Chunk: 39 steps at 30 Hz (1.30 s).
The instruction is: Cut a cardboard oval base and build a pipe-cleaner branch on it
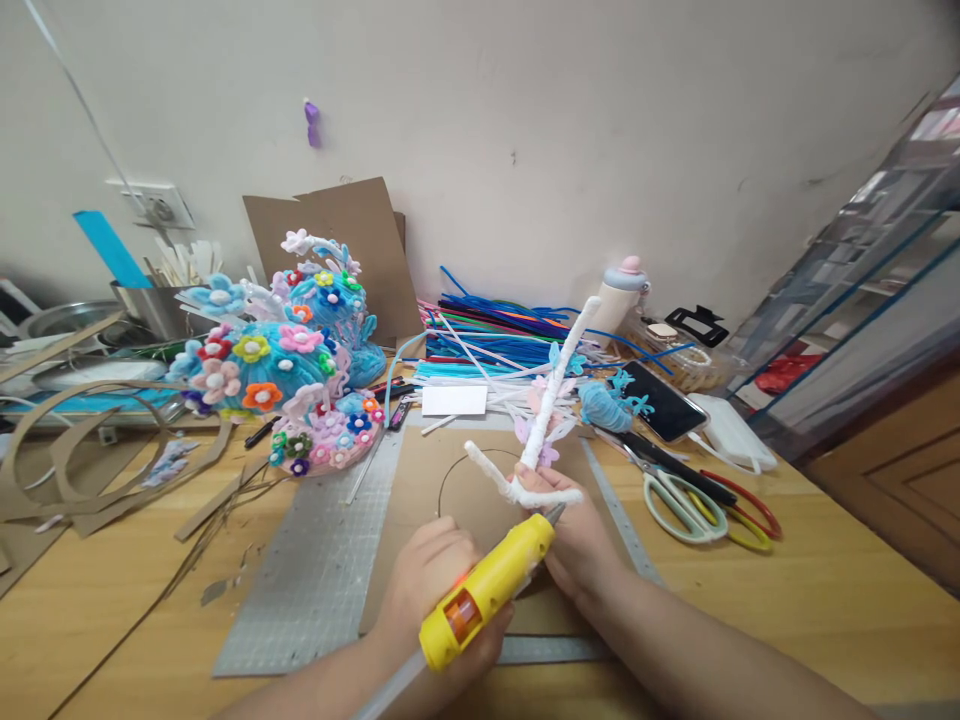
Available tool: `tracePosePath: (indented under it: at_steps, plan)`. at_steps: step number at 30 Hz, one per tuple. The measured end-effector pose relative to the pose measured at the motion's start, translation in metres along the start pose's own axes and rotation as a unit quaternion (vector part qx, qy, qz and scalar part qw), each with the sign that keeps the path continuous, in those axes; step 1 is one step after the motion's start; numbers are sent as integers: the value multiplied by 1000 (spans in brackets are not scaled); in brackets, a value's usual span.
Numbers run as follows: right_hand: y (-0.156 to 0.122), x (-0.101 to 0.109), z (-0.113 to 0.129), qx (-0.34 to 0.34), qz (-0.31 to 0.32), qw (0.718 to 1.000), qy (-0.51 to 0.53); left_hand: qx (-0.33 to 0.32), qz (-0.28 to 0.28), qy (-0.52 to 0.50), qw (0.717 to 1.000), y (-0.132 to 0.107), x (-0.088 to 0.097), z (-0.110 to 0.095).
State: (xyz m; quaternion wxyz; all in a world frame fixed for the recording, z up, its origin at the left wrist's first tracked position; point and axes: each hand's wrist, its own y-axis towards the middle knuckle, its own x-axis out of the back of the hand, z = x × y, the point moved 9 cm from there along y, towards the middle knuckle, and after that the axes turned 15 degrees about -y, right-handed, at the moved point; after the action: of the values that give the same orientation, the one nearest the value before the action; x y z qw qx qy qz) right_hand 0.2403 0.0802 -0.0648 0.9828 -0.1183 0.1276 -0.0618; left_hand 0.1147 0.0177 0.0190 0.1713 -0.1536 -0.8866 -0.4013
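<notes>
A yellow hot glue gun is gripped in my left hand, with a glue stick trailing from its back end. Its nozzle points up and right, close to the lower branches of a white fuzzy branched stem. My right hand pinches that stem near the fork, where two short arms spread out. The long part rises upward. Whether the nozzle touches the stem I cannot tell. Beneath both hands lies a cardboard sheet with a curved line on it, on a grey cutting mat.
Flower-covered blue pieces stand at the left beside cardboard rings. Bundled pipe cleaners lie along the wall. Scissors, a phone, a white power bank and a bottle are on the right.
</notes>
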Motion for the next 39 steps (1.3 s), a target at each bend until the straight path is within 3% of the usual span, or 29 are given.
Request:
tracePosePath:
  at_steps: [6,12,19,26,30,36,39]
  plan:
    - [0,2,1,-6,-1,1000,-3,-16,-16,10,1000,-2,0,3]
    - [-2,4,4,-3,-10,1000,-20,12,11,23,1000,-2,-3,7]
    - [3,6,-1,1,5,1000,27,-3,-4,41,999,1,0,4]
    - [5,9,0,7,-4,1000,8,-3,6,6,1000,2,3,1]
    - [5,9,3,14,-16,1000,-2,-29,20,-27,999,4,3,-8]
    - [5,6,1,30,-3,999,-19,-78,-17,-38,996,-1,4,-5]
    - [4,3,0,21,3,1000,-11,-59,-13,-33,998,1,4,-4]
